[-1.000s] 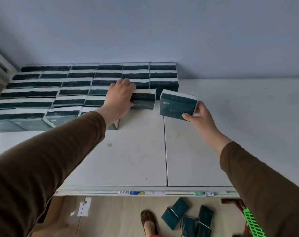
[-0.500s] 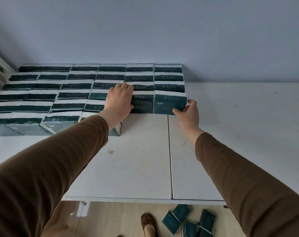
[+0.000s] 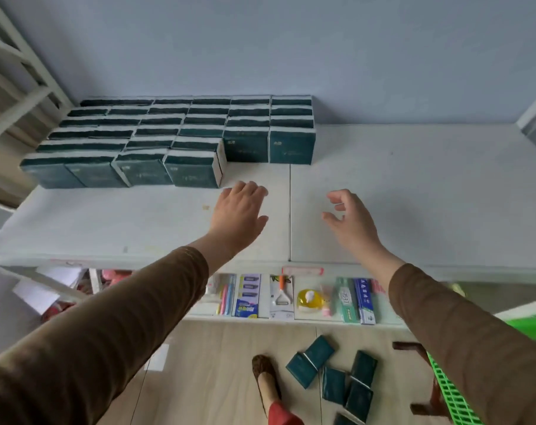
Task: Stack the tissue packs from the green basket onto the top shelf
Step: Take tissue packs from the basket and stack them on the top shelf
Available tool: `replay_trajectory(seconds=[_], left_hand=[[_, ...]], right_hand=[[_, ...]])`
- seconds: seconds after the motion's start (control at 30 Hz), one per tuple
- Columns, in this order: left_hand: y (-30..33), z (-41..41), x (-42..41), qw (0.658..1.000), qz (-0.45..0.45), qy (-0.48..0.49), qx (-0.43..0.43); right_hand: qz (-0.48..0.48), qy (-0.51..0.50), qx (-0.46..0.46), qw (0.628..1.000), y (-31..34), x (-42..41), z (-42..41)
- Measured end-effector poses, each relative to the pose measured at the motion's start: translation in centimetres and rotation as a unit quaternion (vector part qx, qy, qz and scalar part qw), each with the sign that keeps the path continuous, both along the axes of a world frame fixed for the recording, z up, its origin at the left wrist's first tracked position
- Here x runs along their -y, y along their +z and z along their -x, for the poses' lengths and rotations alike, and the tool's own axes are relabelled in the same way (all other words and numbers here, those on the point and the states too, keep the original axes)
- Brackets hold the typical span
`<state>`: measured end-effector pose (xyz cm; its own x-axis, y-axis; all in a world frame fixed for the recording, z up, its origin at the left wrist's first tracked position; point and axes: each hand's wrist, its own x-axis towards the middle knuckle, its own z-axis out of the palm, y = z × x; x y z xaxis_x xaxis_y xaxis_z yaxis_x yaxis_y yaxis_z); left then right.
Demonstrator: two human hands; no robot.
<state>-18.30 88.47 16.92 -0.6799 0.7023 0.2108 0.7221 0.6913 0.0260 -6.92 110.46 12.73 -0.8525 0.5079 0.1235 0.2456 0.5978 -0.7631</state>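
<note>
Dark green tissue packs with white edges stand in several rows on the white top shelf (image 3: 414,194), filling its back left. The rightmost front pack (image 3: 292,147) stands beside another pack (image 3: 245,147) at the row's end. My left hand (image 3: 237,211) hovers over the shelf in front of the rows, fingers spread, holding nothing. My right hand (image 3: 349,219) is to its right, fingers loosely curled and apart, also empty. The green basket (image 3: 450,391) shows only as an edge at the bottom right. Several more tissue packs (image 3: 334,375) lie on the floor below.
A lower shelf (image 3: 291,297) holds small goods such as toothpaste boxes and brushes. A white frame (image 3: 21,56) rises at the left. A dark wooden stool (image 3: 414,351) stands under the basket. A foot in a patterned shoe (image 3: 265,378) is on the wooden floor.
My right hand set its pack down at the right end of the front row and let go. Both hands drew back from the packs toward the shelf's front, and the view tilted down.
</note>
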Motion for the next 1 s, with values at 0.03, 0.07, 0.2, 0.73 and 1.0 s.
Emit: replay_trajectory(seconds=[0.03,0.07,0.2,0.73,1.0], left_hand=[[-0.1,-2.3,0.4,1.0,-0.006,-0.002,-0.002],[-0.3,-4.8,0.8,1.0,-0.011,-0.003,-0.004],[-0.9,-14.5,1.2,0.999,-0.031,-0.014,0.006],[-11.7,-43.8,-20.7,0.972,0.087,-0.156,0.154],[-21.5,-50.8,-39.6,0.942,0.152,-0.203,0.22]], right_hand=[[-0.003,0.004,-0.007,1.0,0.2,0.5,-2.4],[-0.003,0.007,-0.012,1.0,0.3,1.0,-5.1],[-0.004,0.004,0.006,1.0,0.0,1.7,-16.3],[0.118,-0.149,0.236,0.953,-9.4,-15.8,-52.2],[0.132,-0.184,0.328,0.917,-18.6,-33.2,-58.7]])
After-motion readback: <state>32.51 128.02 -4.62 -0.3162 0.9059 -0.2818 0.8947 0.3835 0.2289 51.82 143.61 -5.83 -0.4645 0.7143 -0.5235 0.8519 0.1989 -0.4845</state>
